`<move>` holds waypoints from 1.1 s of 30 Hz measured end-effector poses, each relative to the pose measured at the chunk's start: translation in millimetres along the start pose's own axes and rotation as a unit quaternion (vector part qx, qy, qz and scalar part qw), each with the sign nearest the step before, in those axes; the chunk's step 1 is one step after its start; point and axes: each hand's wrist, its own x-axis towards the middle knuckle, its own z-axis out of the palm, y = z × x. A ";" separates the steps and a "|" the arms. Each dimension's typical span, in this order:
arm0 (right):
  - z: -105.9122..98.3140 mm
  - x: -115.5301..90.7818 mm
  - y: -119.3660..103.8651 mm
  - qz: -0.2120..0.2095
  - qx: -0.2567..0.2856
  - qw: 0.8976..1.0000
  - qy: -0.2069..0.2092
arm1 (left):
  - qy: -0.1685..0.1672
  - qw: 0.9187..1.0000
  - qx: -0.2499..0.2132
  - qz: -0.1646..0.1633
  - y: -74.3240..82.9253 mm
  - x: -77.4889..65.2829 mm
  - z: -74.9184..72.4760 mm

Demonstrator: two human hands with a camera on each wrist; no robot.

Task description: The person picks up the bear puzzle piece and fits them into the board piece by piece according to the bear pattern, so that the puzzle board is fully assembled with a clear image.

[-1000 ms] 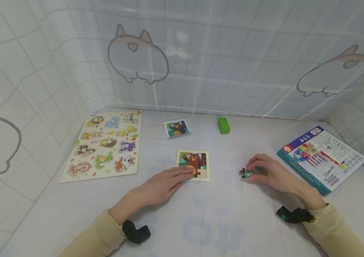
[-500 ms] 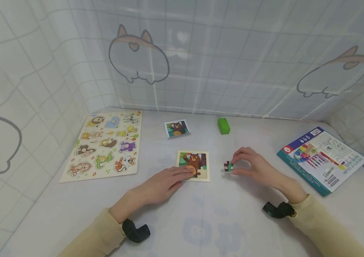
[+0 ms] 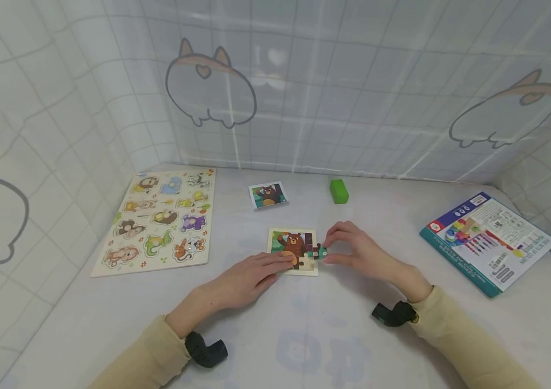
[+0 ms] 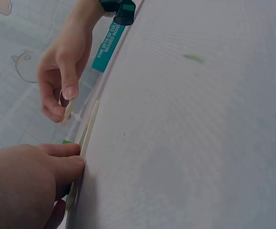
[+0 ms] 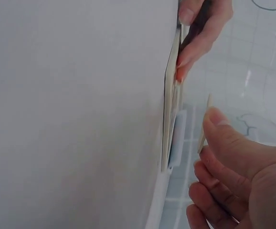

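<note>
A small square wooden puzzle board [image 3: 304,272] with a brown bear picture lies at mid-table in the head view. Across its lower left part rest the straight fingers of my left hand [image 3: 248,276], touching the picture. My right hand [image 3: 365,255] pinches a green and brown puzzle piece [image 3: 321,253] between thumb and fingers, overlapping the board's right edge. The right wrist view shows that thin piece [image 5: 209,100] edge-on, raised above the board. A bare wood patch shows at the picture's lower right.
Behind the board lie a bear picture card [image 3: 268,194] and a green block [image 3: 339,191]. A large animal peg puzzle [image 3: 156,219] is at the left, a flat boxed toy [image 3: 491,240] at the right. Patterned cloth walls [image 3: 334,97] enclose the back and sides.
My right hand has carried the puzzle piece leftward from beside the boxed toy to the board's right edge. My left hand has stayed on the board.
</note>
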 end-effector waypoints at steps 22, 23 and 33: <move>24.1 11.6 -2.2 -0.024 -0.016 1.000 -0.007 | -0.001 1.000 -0.013 0.000 1.1 -0.9 -0.9; 24.5 11.5 -1.7 -0.024 -0.017 1.000 -0.007 | -0.003 1.000 -0.014 -0.003 1.1 -0.9 -0.9; 27.8 10.2 -0.4 -0.011 -0.015 1.000 -0.018 | -0.008 1.000 -0.021 -0.014 1.1 -0.6 -0.7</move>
